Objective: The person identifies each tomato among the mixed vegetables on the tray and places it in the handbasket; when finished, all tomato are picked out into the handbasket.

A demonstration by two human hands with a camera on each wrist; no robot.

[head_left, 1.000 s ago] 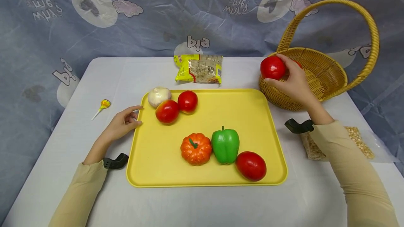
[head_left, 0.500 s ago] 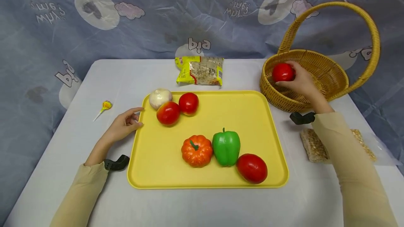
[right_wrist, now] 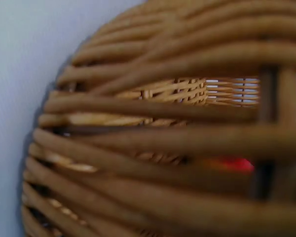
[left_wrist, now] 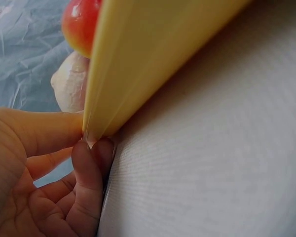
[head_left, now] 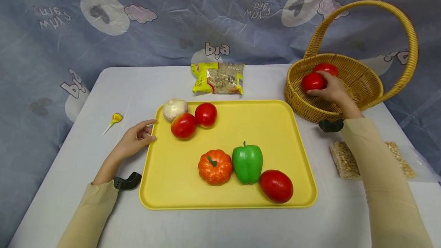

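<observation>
In the head view my right hand [head_left: 332, 88] reaches inside the wicker basket [head_left: 306, 112] and holds a round, glossy red fruit [head_left: 313, 82] between thumb and fingers. Another red fruit [head_left: 326, 68] lies right behind it in the basket. At the other side, my left hand [head_left: 132, 141] grips the left rim of the yellow tray [head_left: 179, 171]; the left wrist view shows fingertips [left_wrist: 86, 160] at the tray's edge. Basket wicker [right_wrist: 153, 113] fills most of the right wrist view, hiding the hand, with only a patch of red [right_wrist: 234, 163] showing through.
On the tray lie a garlic bulb [head_left: 175, 110], a red-yellow fruit [head_left: 183, 126], a red fruit [head_left: 206, 115], a small pumpkin [head_left: 215, 167], a green pepper [head_left: 247, 163] and a red oval fruit [head_left: 276, 186]. Around it are a lollipop [head_left: 116, 118], snack bag [head_left: 222, 78] and grain pack [head_left: 344, 160].
My right hand has lowered the red fruit from above the basket's left rim down into the basket. The left hand stays at the tray rim, and the head view has shifted slightly.
</observation>
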